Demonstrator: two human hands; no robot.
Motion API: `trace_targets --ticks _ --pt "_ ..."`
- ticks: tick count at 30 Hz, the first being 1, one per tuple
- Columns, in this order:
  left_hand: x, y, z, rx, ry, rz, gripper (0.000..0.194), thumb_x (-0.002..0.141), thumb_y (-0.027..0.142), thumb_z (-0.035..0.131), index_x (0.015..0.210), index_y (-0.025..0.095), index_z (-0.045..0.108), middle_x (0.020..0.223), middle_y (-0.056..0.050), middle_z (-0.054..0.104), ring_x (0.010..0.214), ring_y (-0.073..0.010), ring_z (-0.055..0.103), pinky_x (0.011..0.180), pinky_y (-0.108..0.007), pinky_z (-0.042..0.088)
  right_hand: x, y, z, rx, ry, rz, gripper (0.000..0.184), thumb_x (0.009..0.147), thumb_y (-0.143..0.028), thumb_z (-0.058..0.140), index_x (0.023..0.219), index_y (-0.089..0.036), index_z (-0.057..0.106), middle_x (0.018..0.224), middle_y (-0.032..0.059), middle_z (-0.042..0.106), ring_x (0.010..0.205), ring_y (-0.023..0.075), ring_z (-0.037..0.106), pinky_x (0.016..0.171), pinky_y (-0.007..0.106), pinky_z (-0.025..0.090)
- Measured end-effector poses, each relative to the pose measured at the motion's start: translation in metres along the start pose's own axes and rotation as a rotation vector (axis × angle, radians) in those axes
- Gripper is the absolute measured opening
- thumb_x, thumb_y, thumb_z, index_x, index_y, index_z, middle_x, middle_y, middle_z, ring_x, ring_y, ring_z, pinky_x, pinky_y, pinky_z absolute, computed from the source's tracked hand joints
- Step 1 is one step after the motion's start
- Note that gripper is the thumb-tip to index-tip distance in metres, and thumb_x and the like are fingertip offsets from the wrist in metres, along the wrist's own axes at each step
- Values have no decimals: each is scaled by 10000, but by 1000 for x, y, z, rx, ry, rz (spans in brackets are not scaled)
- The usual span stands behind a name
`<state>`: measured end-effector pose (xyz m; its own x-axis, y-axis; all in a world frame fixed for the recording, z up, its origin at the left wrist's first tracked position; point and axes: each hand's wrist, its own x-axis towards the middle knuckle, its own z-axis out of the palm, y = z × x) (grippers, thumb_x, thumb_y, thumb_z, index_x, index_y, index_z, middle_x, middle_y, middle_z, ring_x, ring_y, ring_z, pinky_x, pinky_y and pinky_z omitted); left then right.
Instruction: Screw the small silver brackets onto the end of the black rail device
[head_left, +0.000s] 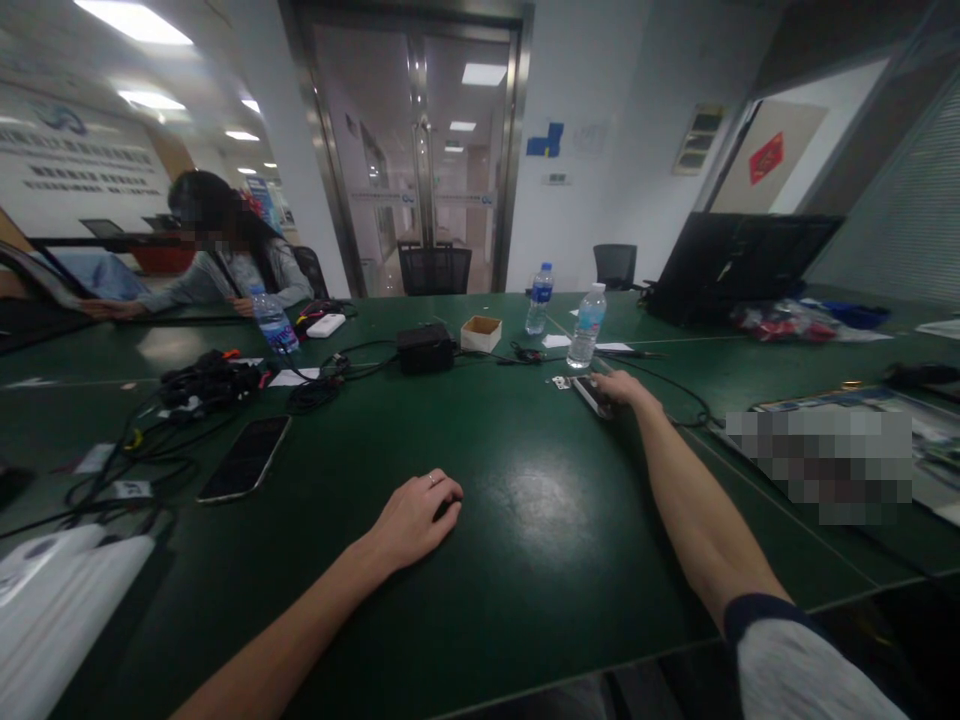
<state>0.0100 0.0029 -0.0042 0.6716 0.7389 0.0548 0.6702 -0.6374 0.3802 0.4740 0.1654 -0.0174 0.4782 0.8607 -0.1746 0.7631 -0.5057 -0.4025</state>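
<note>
My left hand (420,515) rests on the green table (517,600), a ring on one finger. Its fingers are loosely bent, the thumb stands apart from them, and nothing shows in between. Farther off to the right, my right hand (621,388) grips a flat rectangular device (592,398) with a dark top and a pale edge; its exact kind is unclear. The device lies on or just over the table, partly covered by my fingers. Small white pieces (561,382) lie beside it, and a clear water bottle (587,328) stands just behind.
A smartphone (246,458) lies left, near tangled black cables (206,385). A black box (425,348) and a small open carton (481,334) stand mid-table. More bottles (539,300) and a monitor (739,265) stand behind. A person (225,250) sits at the far left.
</note>
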Motion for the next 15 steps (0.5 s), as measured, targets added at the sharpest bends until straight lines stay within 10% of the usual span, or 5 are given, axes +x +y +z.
trace_targets --ticks 7,15 --pt "0 0 -1 2 -34 -22 261 941 313 427 1114 198 585 1107 -47 568 931 -190 568 793 -322 491 -7 4 -7 17 -56 2 513 853 -568 489 874 -81 647 789 127 656 581 157 583 502 252 437" --pt "0 -2 0 -21 -29 -12 260 941 310 433 1122 201 584 1115 -48 563 934 -192 566 794 -321 492 -10 -14 0 -81 2 -55 495 731 -575 630 966 -140 656 1004 141 661 840 254 648 666 330 516"
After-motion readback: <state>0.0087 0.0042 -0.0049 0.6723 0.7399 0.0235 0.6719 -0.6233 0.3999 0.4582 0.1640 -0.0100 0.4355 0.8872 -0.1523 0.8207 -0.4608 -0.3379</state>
